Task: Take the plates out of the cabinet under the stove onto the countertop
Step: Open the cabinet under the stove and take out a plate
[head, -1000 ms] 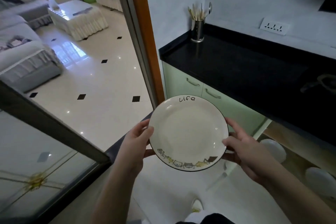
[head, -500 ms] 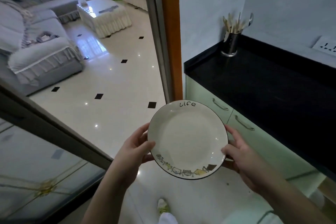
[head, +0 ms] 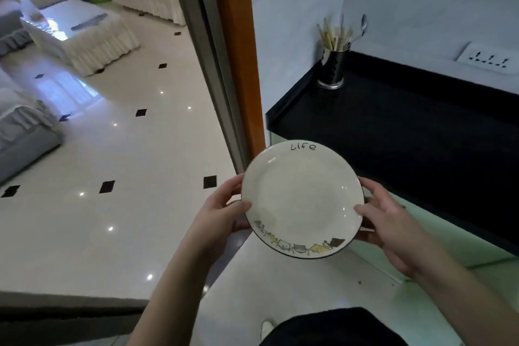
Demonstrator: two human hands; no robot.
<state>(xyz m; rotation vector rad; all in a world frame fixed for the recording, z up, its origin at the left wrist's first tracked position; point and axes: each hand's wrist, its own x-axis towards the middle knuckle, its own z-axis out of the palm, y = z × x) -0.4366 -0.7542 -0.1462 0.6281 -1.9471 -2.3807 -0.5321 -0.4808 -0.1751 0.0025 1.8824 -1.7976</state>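
I have one plate [head: 302,199] up in front of me, carried level between both hands. My left hand [head: 222,213] grips its rim at nine o'clock, thumb lying over the top edge and fingers curled beneath. My right hand [head: 390,222] grasps the rim at three o'clock the same way, thumb on the upper face, the other fingers under the plate where I cannot see them. The plate is white with a dark edge, the word "Life" written at its twelve o'clock and a row of small cartoon figures along its six o'clock.

The black desk [head: 393,126] lies at about one to two o'clock from the plate, and the plate's far edge overlaps the desk's near left corner in my view; I judge it is in the air, not yet set down. A metal utensil holder [head: 334,67] with chopsticks and a spoon stands on the desk at the back, near the wall, well clear of the open stretch in front.

So this plate is out of the cabinet and mid-carry. What is left for it is lowering it onto the bare dark surface and letting go. The cabinet under the stove is out of view, so I cannot tell how many plates remain inside.
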